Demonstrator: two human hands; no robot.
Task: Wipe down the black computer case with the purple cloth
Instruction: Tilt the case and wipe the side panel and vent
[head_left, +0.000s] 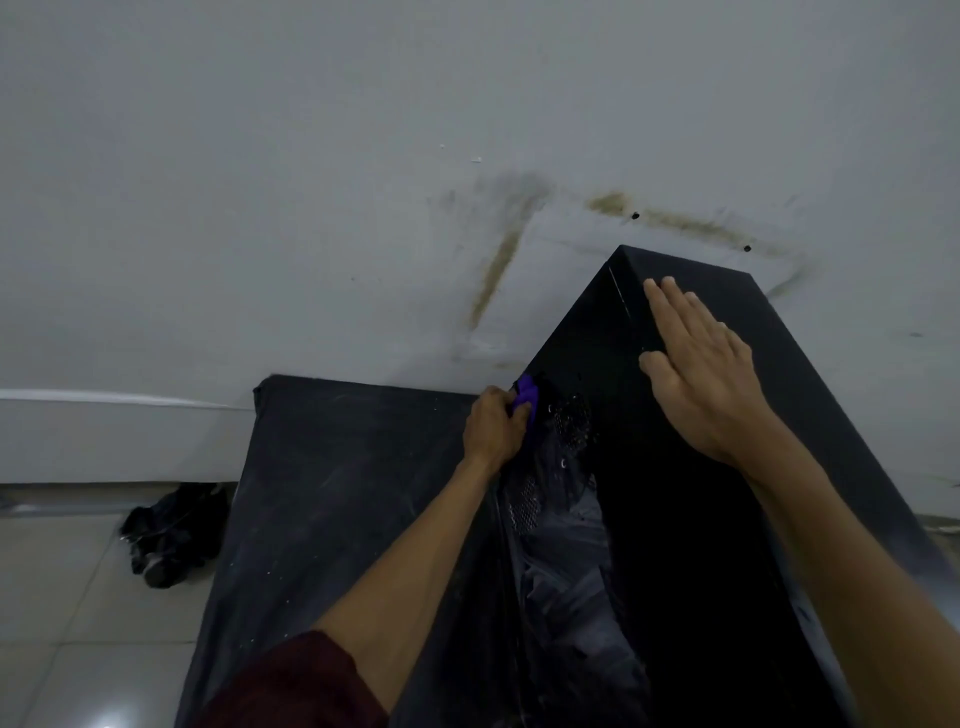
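left hand (493, 423) is curled tight round the purple cloth (527, 397), a small bunch of it poking out past the fingers, pressed onto the left face of the black computer case (701, 545) near that face's far edge. right hand (701, 379) lies flat on the top of the case, fingers straight and close together, thumb out to the side, holding nothing, just resting there with the fingertips toward the far corner.

the case stands upright and fills the right side of the view. just beside the cloth on the same face there's a patch of round vent mesh (571, 421), and lower on that face the surface shows grey, smeary reflections. a dark red sleeve (301, 680) covers the left upper arm at the near side of the case.

left of the case, a dark table (337, 493) runs to the wall, its top dusty with pale streaks and specks. further left of the case and lower, a dark bundle (171, 535) lies on the pale tiled floor (62, 623); what it is, can't tell. behind the case, the white wall (311, 182) carries brown stains (498, 260) and two small dark holes (635, 215) just above the case's far corner.
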